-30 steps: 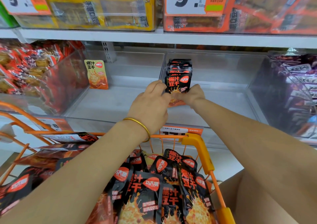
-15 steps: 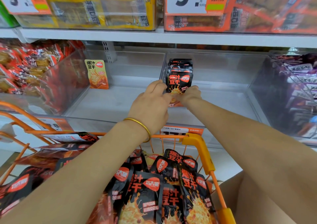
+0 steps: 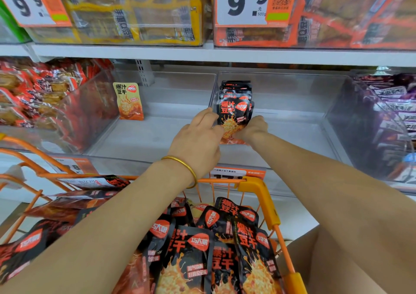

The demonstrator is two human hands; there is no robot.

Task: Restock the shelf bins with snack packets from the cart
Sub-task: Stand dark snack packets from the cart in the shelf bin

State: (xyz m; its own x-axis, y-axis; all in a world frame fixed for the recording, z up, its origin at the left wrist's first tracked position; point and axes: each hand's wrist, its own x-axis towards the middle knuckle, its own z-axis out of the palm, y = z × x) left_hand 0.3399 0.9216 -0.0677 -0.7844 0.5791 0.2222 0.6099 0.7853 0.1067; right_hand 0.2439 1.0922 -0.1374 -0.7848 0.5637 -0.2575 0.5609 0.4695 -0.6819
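Left hand (image 3: 198, 136) and right hand (image 3: 253, 129) grip black snack packets (image 3: 234, 111).
Packets upright between the hands in clear bin (image 3: 292, 140); loaded orange cart (image 3: 258, 192) under the wrists.

Centre of frame: stack of packets (image 3: 234, 111) black, with red-orange lettering, a red logo patch and an orange splash pattern; bottom centre: cart packets (image 3: 191, 255) in the same scheme; cart (image 3: 258, 192) orange; left of centre: lone packet (image 3: 129, 101) yellow-orange; bangle (image 3: 190, 169) gold; top: price tag (image 3: 243, 0) white, black digits, orange strip; right edge: side packets (image 3: 387, 118) purple.
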